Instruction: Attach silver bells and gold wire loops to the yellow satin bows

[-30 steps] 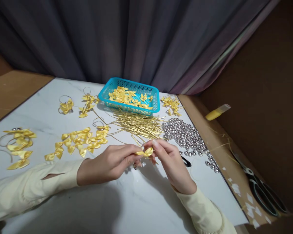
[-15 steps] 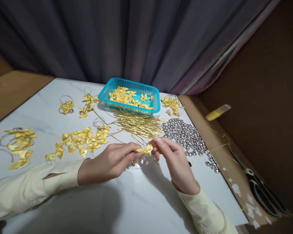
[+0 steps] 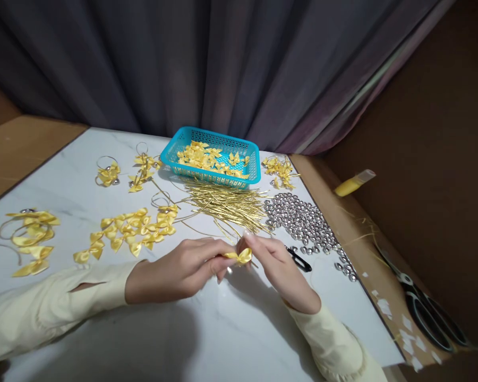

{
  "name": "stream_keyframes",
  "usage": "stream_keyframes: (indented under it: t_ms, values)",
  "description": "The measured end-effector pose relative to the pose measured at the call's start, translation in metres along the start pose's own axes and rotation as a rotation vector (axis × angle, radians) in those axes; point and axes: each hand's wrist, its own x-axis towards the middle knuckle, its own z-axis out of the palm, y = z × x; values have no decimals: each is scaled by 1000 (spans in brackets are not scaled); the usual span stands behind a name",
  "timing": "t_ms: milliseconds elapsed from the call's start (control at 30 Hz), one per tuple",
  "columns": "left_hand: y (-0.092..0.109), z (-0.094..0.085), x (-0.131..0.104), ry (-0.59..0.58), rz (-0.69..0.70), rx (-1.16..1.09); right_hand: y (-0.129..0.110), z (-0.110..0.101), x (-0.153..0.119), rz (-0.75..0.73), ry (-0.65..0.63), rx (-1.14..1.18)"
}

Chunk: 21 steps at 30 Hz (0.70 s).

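Observation:
My left hand [image 3: 181, 266] pinches a small yellow satin bow [image 3: 242, 257] between thumb and fingertips above the white tabletop. Right beside it, my right hand [image 3: 281, 270] is closed, thumb over curled fingers, on a thin gold wire tie at the bow. Only short bits of that tie show; the fingers hide the rest. Just beyond both hands lies a heap of gold wire ties [image 3: 227, 204]. Silver bells or beads [image 3: 302, 220] are spread out past my right hand. Several loose yellow bows [image 3: 131, 228] lie beyond my left forearm.
A turquoise basket [image 3: 171, 159] with yellow bows stands at the back. Finished-looking bows with wire loops [image 3: 108, 174] lie at the left and back. A black clip-like tool [image 3: 300, 261] is by my right hand. Scissors [image 3: 426, 313] and a yellow tube [image 3: 354, 183] lie on the right.
Both hands stay together, with the bow slightly lower and turned. My right hand has shifted a little left and down, uncovering more of the black tool beside it.

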Motion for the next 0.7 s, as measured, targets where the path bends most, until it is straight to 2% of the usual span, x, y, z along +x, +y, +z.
stream_keyframes:
  t_ms: [133,367,533,700]
  values:
    - [5,-3,1,-108,-95,-173,7,3,0,60,-132,170]
    - [8,-4,4,-140,-112,-246,10,9,3,197,-284,603]
    - [7,-3,4,-134,-81,-272,14,14,4,227,-289,710]
    - [8,-2,5,-110,-107,-231,18,18,5,225,-251,793]
